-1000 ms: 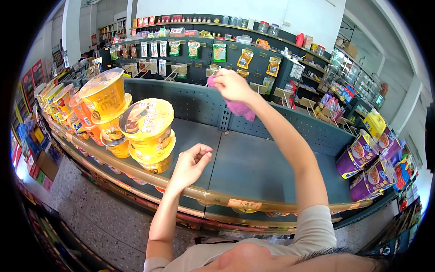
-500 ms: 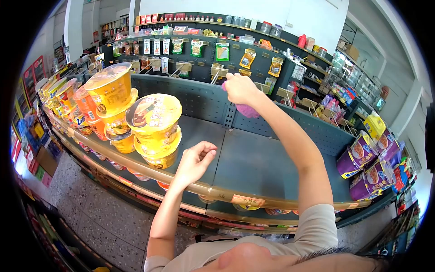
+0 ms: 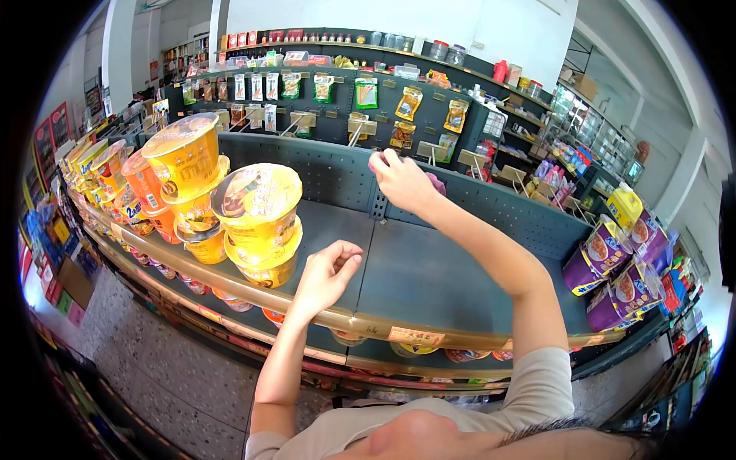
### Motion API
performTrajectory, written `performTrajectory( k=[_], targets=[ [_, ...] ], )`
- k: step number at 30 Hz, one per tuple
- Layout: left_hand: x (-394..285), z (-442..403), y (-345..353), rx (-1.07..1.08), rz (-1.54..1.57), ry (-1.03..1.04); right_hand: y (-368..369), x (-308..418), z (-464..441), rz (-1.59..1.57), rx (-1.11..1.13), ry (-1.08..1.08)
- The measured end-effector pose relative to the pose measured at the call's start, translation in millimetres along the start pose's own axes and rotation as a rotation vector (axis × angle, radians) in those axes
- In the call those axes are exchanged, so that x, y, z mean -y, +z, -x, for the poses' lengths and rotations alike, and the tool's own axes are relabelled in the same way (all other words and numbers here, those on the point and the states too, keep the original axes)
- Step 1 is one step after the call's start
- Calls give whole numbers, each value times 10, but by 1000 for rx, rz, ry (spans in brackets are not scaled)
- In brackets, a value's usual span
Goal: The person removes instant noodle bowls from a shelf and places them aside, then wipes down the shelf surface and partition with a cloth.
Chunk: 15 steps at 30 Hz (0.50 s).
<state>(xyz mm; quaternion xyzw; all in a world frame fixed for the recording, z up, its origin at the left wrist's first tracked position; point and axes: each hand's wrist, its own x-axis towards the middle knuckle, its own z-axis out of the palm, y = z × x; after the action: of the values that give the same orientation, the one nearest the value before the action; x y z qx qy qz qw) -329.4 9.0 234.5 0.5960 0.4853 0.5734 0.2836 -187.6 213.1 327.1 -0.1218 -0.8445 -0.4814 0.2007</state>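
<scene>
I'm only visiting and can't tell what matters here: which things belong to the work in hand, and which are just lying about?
In the work:
pink cloth, bunched in the right hand
left hand, loosely curled
shelf and its back panel

Just about:
stacked yellow cups
purple tubs
yellow jug
hanging packets

The pink-purple cloth (image 3: 436, 184) is soft and crumpled, bunched in the right hand (image 3: 405, 182) and mostly hidden by it, at the top edge of the shelf's perforated back panel (image 3: 322, 165); contact cannot be told. The dark grey shelf (image 3: 437, 268) lies flat, with a tan front edge. Near the left hand (image 3: 328, 280), yellow lidded cups (image 3: 257, 215) stand upright, stacked, along that edge.
</scene>
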Motion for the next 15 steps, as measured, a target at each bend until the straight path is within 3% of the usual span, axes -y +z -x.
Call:
performTrajectory(
  k=[5, 13, 15],
  targets=[
    [-1, 10, -2, -3, -17, 14, 122, 157, 185, 169, -7, -31],
    [-22, 27, 0, -15, -54, 52, 362, 440, 547, -144, 71, -146],
    [3, 16, 3, -18, -47, 57, 361, 423, 580, -255, 56, -87]
  ],
)
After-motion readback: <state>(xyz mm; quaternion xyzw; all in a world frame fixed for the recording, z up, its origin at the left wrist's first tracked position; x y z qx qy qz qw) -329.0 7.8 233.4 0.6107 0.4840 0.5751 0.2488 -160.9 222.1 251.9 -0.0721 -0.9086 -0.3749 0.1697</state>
